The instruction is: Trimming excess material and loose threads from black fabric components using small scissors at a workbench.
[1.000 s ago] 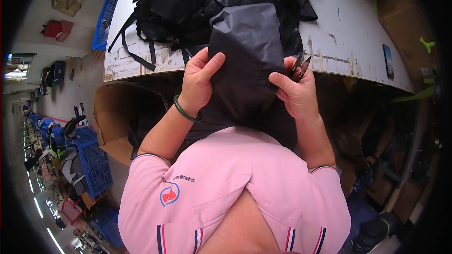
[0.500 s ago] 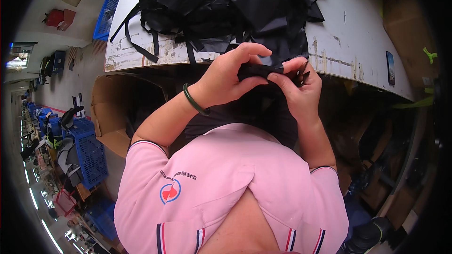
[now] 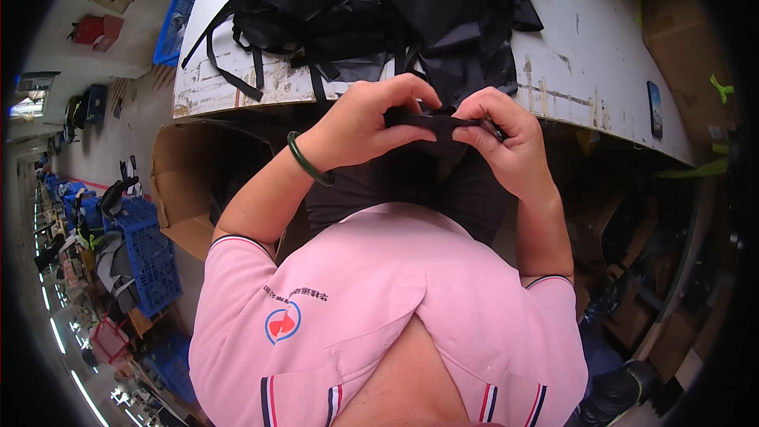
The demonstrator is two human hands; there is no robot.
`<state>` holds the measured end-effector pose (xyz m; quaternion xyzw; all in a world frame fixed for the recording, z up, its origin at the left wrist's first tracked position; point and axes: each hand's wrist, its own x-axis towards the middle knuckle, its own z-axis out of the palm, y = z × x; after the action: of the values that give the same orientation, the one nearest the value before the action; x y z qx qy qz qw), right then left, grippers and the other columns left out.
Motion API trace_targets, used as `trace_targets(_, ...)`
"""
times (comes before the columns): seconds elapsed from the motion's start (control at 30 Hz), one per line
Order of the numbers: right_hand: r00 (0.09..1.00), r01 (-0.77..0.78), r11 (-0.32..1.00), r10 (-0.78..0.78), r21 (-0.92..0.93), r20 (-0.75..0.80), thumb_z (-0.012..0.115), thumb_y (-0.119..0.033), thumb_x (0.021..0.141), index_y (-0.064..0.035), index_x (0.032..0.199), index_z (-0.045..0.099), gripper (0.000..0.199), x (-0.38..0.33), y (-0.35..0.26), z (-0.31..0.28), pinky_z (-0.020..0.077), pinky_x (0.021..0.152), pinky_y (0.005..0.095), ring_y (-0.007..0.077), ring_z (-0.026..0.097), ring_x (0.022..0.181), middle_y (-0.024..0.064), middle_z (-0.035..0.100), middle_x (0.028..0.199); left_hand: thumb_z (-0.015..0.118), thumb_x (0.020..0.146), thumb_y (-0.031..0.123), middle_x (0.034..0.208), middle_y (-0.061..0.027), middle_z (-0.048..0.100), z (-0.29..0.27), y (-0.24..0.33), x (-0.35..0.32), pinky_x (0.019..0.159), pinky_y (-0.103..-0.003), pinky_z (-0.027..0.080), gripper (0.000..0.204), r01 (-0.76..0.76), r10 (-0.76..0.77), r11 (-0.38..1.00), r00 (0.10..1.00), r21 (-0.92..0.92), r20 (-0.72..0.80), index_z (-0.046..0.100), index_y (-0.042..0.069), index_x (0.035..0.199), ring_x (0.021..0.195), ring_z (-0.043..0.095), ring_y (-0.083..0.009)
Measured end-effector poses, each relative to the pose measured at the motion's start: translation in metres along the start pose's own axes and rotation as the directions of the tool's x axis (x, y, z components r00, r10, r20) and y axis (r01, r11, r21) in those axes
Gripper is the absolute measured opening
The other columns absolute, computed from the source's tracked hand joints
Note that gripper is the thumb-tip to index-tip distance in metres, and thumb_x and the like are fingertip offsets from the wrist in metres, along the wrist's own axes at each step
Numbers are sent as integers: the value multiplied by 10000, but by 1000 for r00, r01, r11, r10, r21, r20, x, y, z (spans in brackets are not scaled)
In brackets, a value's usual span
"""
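Since half a second ago, the right hand [image 3: 518, 142] has curled its fingers over the top of the black piece [image 3: 443, 122], and the left hand [image 3: 364, 122] has shifted slightly leftward; from my remote seat I see both hands grasping that piece, now a narrow edge-on band stretched between them, the left with its thumb below and its fingers arched above, the right pinching the other end; I also make out dark snips [image 3: 495, 130] tucked in the right hand, their tips mostly hidden from me.

Just beyond the grip I have the heap of black pieces [image 3: 379, 8] on the worn white table [image 3: 585, 55]; well right of the grip lies a phone [image 3: 655, 109]; below and left of it stands a cardboard box [image 3: 178, 182].
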<state>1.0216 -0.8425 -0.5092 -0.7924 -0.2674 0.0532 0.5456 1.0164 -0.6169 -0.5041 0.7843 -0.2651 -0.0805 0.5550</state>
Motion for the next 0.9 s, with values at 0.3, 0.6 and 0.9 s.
trace_targets(0.3,994,64,727,-109,684,23,725,-105,776,-21,831,620,146,9,-1,25,369,588,162,40,487,697,101,579,1039,678,812,134,1014,-9,605,29,-46,0,845,-223,419,289,364,-211,448,931,-816,299,585,39,1069,944,544,-85)
trace_targets(0.6,997,48,881,-12,471,-80,666,13,811,-3,905,599,117,2,16,12,414,675,163,16,502,749,-30,574,829,665,829,86,1067,-64,568,19,-38,0,936,-275,383,273,-132,75,950,976,-283,-204,553,6,1065,1033,523,-139)
trace_targets(0.9,961,-206,786,274,584,-30,660,-79,844,-29,922,625,99,7,5,19,395,593,153,9,479,648,-55,569,761,665,796,-27,880,0,610,39,-22,-8,731,-201,452,164,-19,-107,869,968,-495,-225,615,-1,951,794,555,-66)
